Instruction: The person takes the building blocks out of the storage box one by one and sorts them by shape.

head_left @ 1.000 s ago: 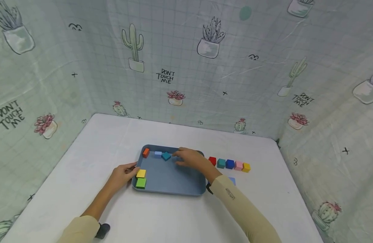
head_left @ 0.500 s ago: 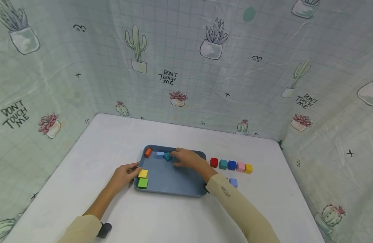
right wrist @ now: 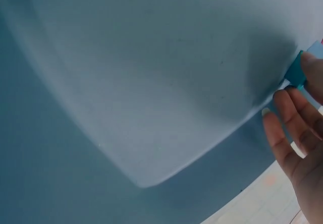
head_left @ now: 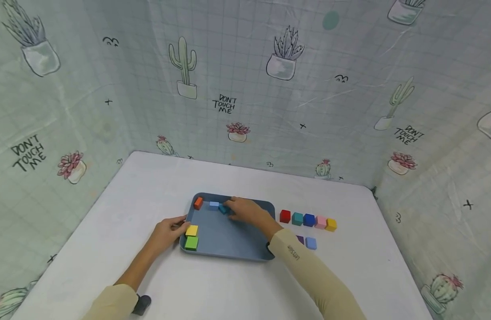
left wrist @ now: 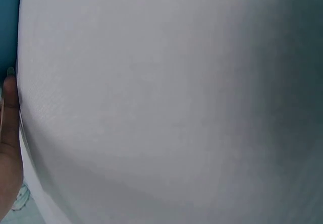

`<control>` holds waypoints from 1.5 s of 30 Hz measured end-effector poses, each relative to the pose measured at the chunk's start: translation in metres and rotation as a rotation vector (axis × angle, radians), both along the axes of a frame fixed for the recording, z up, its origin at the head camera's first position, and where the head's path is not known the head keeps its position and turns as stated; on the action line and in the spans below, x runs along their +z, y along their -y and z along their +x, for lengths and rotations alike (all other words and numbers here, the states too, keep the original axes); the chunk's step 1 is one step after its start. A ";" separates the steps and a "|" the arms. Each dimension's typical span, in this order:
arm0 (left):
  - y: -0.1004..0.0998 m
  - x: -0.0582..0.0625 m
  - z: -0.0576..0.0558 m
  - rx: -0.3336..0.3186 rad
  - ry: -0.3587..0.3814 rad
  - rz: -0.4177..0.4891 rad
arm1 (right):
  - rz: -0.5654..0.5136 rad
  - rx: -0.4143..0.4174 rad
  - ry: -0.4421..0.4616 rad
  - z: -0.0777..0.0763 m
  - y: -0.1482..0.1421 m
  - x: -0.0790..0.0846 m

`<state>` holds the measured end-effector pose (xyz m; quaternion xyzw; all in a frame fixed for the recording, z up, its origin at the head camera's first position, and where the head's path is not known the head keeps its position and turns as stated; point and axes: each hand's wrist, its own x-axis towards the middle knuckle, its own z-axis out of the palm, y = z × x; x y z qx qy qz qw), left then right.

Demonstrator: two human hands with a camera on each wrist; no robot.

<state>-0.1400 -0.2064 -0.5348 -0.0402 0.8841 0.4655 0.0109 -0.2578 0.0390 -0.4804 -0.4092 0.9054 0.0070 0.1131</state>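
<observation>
A shallow blue-grey tray [head_left: 229, 240] lies on the white table. My left hand [head_left: 165, 234] grips its left rim, thumb on the rim beside a yellow block [head_left: 192, 230] and a green block [head_left: 191, 243]. Over the tray's far side, my right hand [head_left: 249, 211] pinches a teal block [right wrist: 295, 73] between thumb and fingers. That block sits just right of a light blue block [head_left: 214, 205] along the back wall; whether they touch is hard to tell. In the far left corner is an orange-red block [head_left: 198, 203].
Right of the tray stands a row of cubes: red [head_left: 285, 216], teal [head_left: 297, 218], blue [head_left: 309, 220], pink [head_left: 320, 222] and yellow [head_left: 331, 225]. Nearer, a purple block [head_left: 300, 239], partly hidden by the sleeve, lies beside a light blue cube [head_left: 311, 243]. A patterned cloth hangs behind.
My right hand has moved left to the teal block, taken hold of it and turned it slightly. My left hand stays at the tray rim. The head view has shifted a little.
</observation>
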 end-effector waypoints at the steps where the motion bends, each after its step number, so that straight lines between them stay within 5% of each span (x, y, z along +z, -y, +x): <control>1: 0.000 0.000 0.000 0.001 -0.003 -0.001 | -0.001 0.003 -0.009 0.001 0.000 0.001; 25: -0.007 -0.005 0.000 0.002 0.004 0.005 | 0.044 -0.056 -0.129 0.006 -0.001 -0.005; 45: -0.002 0.001 0.001 -0.004 0.012 -0.010 | -0.006 -0.177 0.022 0.010 -0.013 -0.004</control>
